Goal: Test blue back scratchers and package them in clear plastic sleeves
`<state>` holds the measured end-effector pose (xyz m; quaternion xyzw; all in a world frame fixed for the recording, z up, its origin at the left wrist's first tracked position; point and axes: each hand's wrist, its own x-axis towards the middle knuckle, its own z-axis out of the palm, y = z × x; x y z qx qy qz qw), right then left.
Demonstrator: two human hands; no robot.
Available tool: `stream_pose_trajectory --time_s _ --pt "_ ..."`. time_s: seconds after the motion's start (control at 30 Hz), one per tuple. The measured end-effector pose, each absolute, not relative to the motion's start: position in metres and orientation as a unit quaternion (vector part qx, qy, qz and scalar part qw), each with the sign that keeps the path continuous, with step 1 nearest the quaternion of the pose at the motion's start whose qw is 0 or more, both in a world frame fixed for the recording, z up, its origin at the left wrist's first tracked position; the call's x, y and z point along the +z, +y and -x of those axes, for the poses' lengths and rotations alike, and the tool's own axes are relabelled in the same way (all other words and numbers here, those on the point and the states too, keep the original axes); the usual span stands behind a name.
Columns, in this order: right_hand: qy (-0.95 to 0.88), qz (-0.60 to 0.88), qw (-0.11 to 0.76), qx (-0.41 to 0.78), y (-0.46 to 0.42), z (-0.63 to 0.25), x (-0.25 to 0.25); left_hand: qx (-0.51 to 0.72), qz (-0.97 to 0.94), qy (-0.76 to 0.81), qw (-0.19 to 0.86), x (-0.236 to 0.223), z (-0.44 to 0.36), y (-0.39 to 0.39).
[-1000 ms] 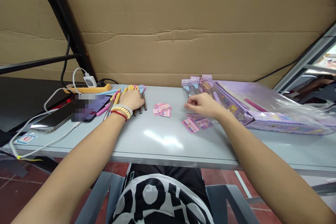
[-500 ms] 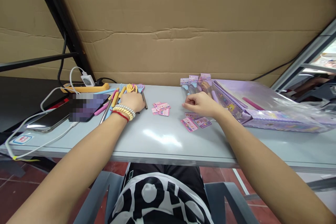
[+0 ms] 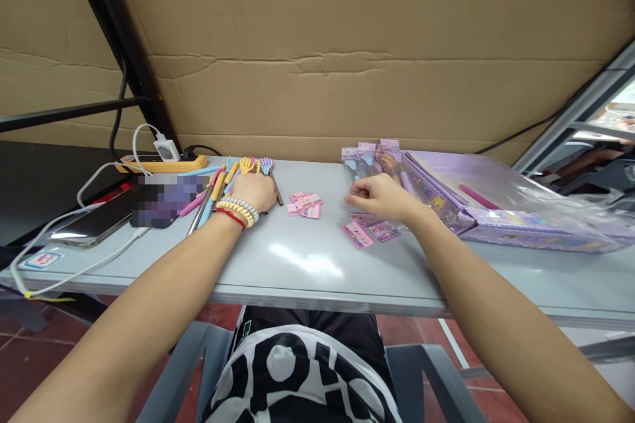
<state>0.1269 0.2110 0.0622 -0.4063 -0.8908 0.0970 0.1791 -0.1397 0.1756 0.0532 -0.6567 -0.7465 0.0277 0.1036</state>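
My left hand (image 3: pixel 253 192) is curled, knuckles up, over several small back scratchers with claw-shaped heads. Its fingertips are hidden, and what they grip does not show. Just beyond the knuckles lie a yellow claw head (image 3: pixel 246 165) and a purple-pink back scratcher (image 3: pixel 266 166), whose dark rod shows at the hand's right edge. My right hand (image 3: pixel 378 195) rests in a loose curl on the desk, with nothing visible in it. Behind it are several bagged back scratchers (image 3: pixel 367 157); in front lie purple-pink printed cards (image 3: pixel 358 235). A small pile of pink cards (image 3: pixel 305 205) sits between my hands.
A purple box (image 3: pixel 536 231) with clear plastic and a pink stick (image 3: pixel 479 196) occupies the right side. On the left are phones (image 3: pixel 94 228), white cables (image 3: pixel 106 258) and a yellow power strip (image 3: pixel 191 164). A cardboard panel (image 3: pixel 347 92) stands behind the grey desk (image 3: pixel 297 277).
My left hand has shifted slightly to the right, and the rod beside it now lies a little farther right. My right hand looks the same.
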Motion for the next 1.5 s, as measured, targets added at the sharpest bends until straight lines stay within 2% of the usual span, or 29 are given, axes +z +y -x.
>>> stream_pose_trajectory --time_s 0.23,0.43,0.6,0.8,1.03,1.17,1.3,1.4,1.5 --pt "-0.889 0.396 0.214 0.086 0.210 -0.126 0.062 -0.028 0.668 -0.736 0.106 0.065 0.137 0.168" --pt "-0.889 0.328 0.294 0.121 0.201 -0.121 0.062 -0.137 0.785 -0.601 0.061 0.063 0.124 0.160" --pt "-0.916 0.251 0.242 0.200 0.195 -0.112 0.056 -0.165 0.854 -0.493 0.010 0.057 0.113 0.155" --pt "-0.927 0.263 0.229 0.137 0.195 -0.108 0.054 -0.204 0.864 -0.459 -0.027 0.056 0.110 0.154" --pt "-0.903 0.282 0.306 0.106 0.200 -0.110 0.052 -0.190 0.868 -0.457 -0.026 0.059 0.111 0.152" --pt "-0.876 0.313 0.355 0.091 0.204 -0.114 0.053 -0.216 0.852 -0.477 -0.008 0.060 0.112 0.152" --pt "-0.847 0.339 0.401 0.082 0.207 -0.117 0.054 -0.271 0.775 -0.570 0.044 0.064 0.123 0.159" --pt "-0.839 0.346 0.415 0.062 0.208 -0.118 0.055 -0.217 0.702 -0.672 0.092 0.070 0.143 0.166" --pt "-0.841 0.344 0.414 0.050 0.208 -0.118 0.055 -0.130 0.620 -0.768 0.091 0.074 0.168 0.171"
